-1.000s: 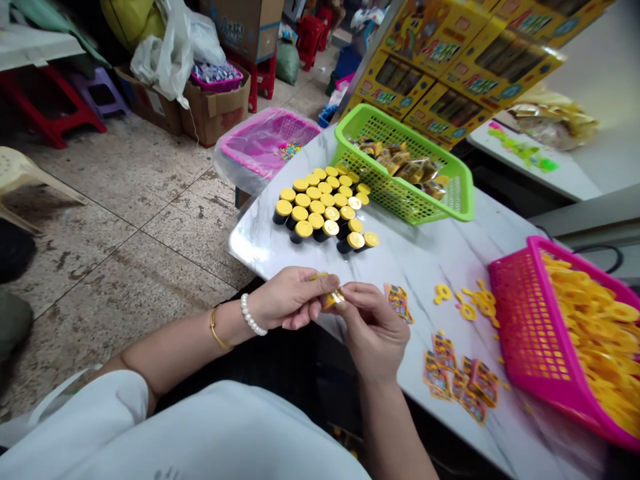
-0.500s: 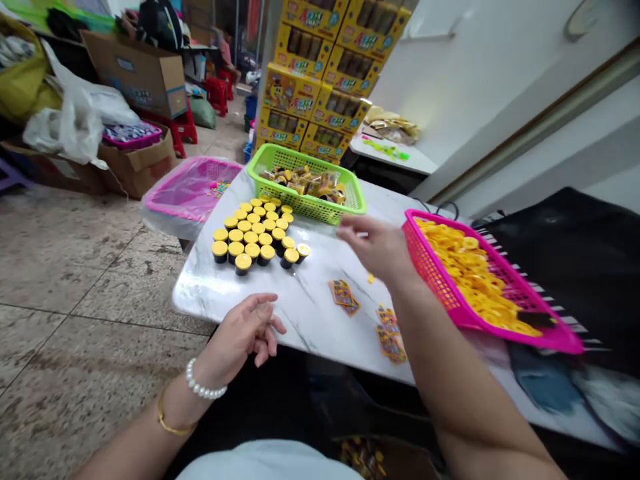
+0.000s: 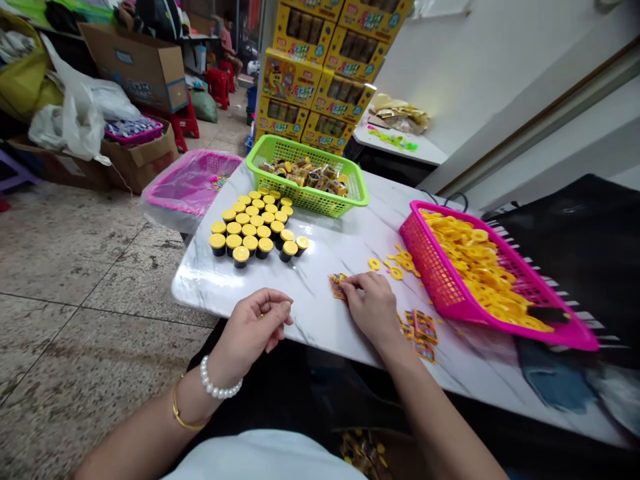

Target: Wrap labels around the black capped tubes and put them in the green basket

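Note:
On the white marbled table (image 3: 310, 307), my right hand (image 3: 371, 307) reaches down with its fingertips pinched on a small orange-and-yellow printed card (image 3: 337, 285). Whether it grips one card or more is hidden. Just off the table's front edge hovers my left hand (image 3: 263, 319), fingers curled and thumb against the forefinger, with nothing visible in them. A second group of printed cards (image 3: 424, 327) lies beside my right wrist. Beyond my left hand stand several small dark cups with yellow lids (image 3: 249, 230). Loose yellow rings (image 3: 395, 273) lie past my right hand.
A green basket (image 3: 305, 195) of wrapped pieces stands at the back. To the right, a pink basket (image 3: 440, 293) holds yellow rings. A plastic-lined pink tub (image 3: 175, 193) is left of the table. Stacked yellow boxes (image 3: 320, 87) rise behind. A person (image 3: 227, 43) sits far off.
My right hand has come down and nearer from above the table onto the printed cards. The fingers of my left hand have drawn together. Rings formerly behind my right arm now show.

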{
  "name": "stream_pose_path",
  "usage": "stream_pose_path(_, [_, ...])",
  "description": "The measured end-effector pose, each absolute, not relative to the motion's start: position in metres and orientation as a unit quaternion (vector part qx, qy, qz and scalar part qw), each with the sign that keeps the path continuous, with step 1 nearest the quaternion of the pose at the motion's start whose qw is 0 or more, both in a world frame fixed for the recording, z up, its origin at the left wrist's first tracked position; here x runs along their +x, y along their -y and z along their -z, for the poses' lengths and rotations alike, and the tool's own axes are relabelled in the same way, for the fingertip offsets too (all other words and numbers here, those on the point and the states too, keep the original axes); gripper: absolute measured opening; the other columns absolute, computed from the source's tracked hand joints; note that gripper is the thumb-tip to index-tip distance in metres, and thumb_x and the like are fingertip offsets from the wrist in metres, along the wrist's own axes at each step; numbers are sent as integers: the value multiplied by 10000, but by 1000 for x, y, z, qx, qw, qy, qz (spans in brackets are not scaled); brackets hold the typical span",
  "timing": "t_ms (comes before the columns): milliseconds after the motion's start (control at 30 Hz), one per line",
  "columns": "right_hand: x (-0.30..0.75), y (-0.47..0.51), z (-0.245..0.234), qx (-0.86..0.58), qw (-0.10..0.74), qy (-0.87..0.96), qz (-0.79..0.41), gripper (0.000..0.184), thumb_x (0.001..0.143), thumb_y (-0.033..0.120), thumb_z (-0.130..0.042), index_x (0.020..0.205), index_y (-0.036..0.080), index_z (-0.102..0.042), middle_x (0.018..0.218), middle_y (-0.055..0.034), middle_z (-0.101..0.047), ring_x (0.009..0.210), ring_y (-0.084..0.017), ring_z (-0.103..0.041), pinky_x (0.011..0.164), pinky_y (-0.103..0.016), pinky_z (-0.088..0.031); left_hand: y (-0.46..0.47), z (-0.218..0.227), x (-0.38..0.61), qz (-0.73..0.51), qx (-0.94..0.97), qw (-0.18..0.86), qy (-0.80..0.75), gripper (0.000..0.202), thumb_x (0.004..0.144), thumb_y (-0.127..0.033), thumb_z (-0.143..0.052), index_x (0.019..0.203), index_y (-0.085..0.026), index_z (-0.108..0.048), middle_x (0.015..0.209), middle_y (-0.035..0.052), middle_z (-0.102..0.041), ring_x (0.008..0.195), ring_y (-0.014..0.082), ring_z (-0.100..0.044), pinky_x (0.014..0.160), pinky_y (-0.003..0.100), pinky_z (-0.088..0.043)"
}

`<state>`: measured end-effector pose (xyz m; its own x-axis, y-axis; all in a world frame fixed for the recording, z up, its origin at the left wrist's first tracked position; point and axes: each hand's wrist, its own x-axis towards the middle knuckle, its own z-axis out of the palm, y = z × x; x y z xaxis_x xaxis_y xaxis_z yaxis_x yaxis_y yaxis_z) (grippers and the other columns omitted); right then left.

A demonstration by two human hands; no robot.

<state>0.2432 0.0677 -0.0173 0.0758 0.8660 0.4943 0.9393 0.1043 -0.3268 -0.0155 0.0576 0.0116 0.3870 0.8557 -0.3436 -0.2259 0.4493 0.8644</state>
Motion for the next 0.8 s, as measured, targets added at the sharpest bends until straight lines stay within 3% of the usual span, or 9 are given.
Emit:
stream_pose_path(133, [196, -51, -1, -591, 386, 702, 91, 123, 909, 275, -658, 794, 237, -682, 780, -44, -676, 805, -225, -602, 813, -403, -477, -58, -8, -11, -400, 412, 697, -429, 450, 767, -521, -764, 938, -114, -675, 806, 34, -659, 554, 61, -501, 488, 194, -408])
stream_pose_path(267, [153, -38, -9, -552, 448, 703, 9, 31, 876, 268, -696, 906, 263, -703, 829, -39, -662, 821, -216, -613, 824, -404, -514, -60, -3, -14, -444, 426, 671, -413, 327, 750, -421, -795, 855, -126, -701, 839, 47, -701, 710, 116, -604, 687, 244, -503])
stream_pose_path(367, [136, -38, -7, -586, 503, 607, -188, 284, 860, 405, -710, 1080, 229, -675, 926, -58, -685, 792, -198, -640, 712, -351, -547, -60, -1, -22, -473, 434, 638, -426, 239, 774, -367, -767, 767, -135, -710, 797, 49, -719, 752, 144, -638, 765, 273, -512])
stream_pose_path(433, [130, -41, -5, -597, 472, 545, -352, 340, 858, 518, -680, 963, 195, -692, 780, -36, -674, 634, -163, -605, 551, -289, -501, -57, -1, -27, -471, 443, 624, -439, 203, 768, -331, -768, 757, -135, -717, 778, 47, -718, 736, 143, -633, 748, 269, -511])
stream_pose_path(500, [123, -43, -3, -600, 441, 508, -433, 404, 852, 579, -657, 760, 186, -668, 584, 10, -585, 494, -123, -503, 450, -250, -410, -52, -2, -31, -477, 443, 607, -456, 199, 769, -325, -767, 803, -134, -724, 720, 24, -685, 675, 123, -597, 678, 246, -494])
stream_pose_path(600, [112, -43, -1, -625, 470, 495, -379, 452, 854, 584, -647, 643, 186, -610, 494, 43, -497, 451, -98, -415, 435, -235, -358, -42, -4, -35, -528, 440, 542, -484, 220, 814, -358, -728, 848, -142, -707, 647, -11, -609, 592, 95, -515, 576, 215, -436])
stream_pose_path(800, [97, -39, 1, -627, 497, 535, -272, 430, 904, 515, -603, 641, 175, -620, 502, 40, -517, 466, -98, -436, 459, -233, -366, -28, -2, -40, -561, 466, 473, -493, 254, 870, -384, -682, 816, -137, -711, 701, 27, -651, 624, 109, -543, 609, 232, -460])
